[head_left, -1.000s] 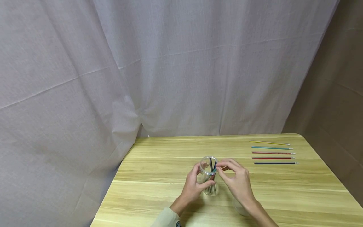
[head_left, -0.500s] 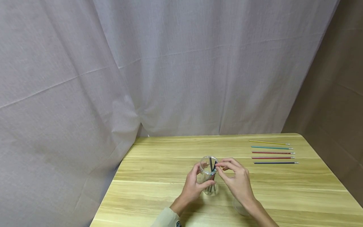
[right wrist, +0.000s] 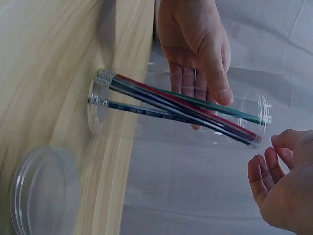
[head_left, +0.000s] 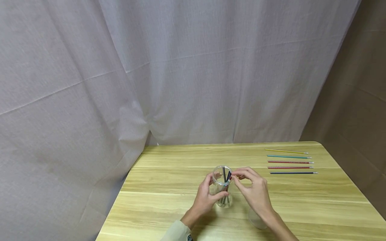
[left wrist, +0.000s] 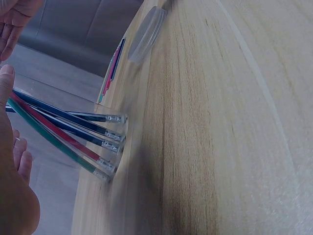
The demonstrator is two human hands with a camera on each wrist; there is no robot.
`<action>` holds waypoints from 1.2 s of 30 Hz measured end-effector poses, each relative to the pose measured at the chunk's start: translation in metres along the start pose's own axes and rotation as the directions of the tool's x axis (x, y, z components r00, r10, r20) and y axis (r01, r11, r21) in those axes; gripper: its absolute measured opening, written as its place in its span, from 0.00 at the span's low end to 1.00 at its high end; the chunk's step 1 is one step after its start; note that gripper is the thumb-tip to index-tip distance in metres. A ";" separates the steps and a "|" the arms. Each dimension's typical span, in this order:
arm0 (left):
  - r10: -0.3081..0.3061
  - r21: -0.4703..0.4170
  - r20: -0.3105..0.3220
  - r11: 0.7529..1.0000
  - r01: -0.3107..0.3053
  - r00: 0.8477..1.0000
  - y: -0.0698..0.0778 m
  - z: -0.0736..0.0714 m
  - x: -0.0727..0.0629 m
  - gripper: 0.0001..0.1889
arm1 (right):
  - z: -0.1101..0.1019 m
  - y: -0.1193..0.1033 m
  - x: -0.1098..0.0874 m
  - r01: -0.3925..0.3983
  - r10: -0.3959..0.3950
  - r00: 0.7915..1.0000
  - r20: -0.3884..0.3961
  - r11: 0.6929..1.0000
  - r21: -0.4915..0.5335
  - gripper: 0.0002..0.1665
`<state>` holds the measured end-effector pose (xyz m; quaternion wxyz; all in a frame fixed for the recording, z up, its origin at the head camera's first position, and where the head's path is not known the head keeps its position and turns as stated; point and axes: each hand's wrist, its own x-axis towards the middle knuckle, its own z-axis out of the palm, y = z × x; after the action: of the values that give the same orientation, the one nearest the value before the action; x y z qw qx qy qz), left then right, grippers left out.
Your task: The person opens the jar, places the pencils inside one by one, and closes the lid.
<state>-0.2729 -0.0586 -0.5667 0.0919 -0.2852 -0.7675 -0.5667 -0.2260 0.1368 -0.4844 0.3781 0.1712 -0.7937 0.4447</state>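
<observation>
My left hand (head_left: 205, 198) grips a clear cylindrical jar (head_left: 221, 184) around its side, thumb across the near wall. In the right wrist view, a red pencil (right wrist: 168, 96), a green pencil (right wrist: 239, 113) and several dark blue ones lean together inside, eraser ends at the jar's bottom. My right hand (head_left: 255, 192) is just right of the jar's mouth, thumb and index finger close to the rim. From the right wrist, that hand (right wrist: 288, 181) shows nothing between its loosely bent fingers.
A round clear lid (right wrist: 46, 191) lies on the table, partly behind my right wrist in the head view. At back right, a yellow pencil (head_left: 286, 151), a teal pencil (head_left: 287, 156), two red ones and a dark blue pencil (head_left: 292, 173) form a row. Grey curtains hang behind.
My right hand, earlier at a teal-green pencil by the rim, has let go of it and shifted slightly right. The green pencil now leans inside the jar. My left hand has stayed put.
</observation>
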 end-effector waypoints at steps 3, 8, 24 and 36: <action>0.008 0.000 -0.002 1.000 -0.008 1.000 0.000 0.000 0.000 0.39 | -0.005 0.003 0.003 -0.001 0.001 1.000 -0.004 1.000 0.004 0.16; -0.007 -0.005 0.002 1.000 0.007 1.000 0.000 0.000 0.000 0.40 | -0.017 0.009 0.012 -0.011 0.010 1.000 -0.027 1.000 -0.014 0.16; -0.046 -0.013 0.009 0.999 0.046 0.999 0.003 -0.001 0.000 0.40 | -0.081 0.066 0.049 -0.281 0.282 0.958 -0.047 0.959 0.033 0.09; -0.039 -0.013 0.005 0.999 0.039 0.999 -0.001 0.000 -0.001 0.40 | -0.106 0.150 0.036 -0.381 0.381 0.923 0.061 0.924 -0.004 0.12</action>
<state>-0.2724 -0.0592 -0.5684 0.0771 -0.2723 -0.7694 -0.5727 -0.2937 0.3095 -0.5106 0.2594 0.0287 -0.8213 0.5073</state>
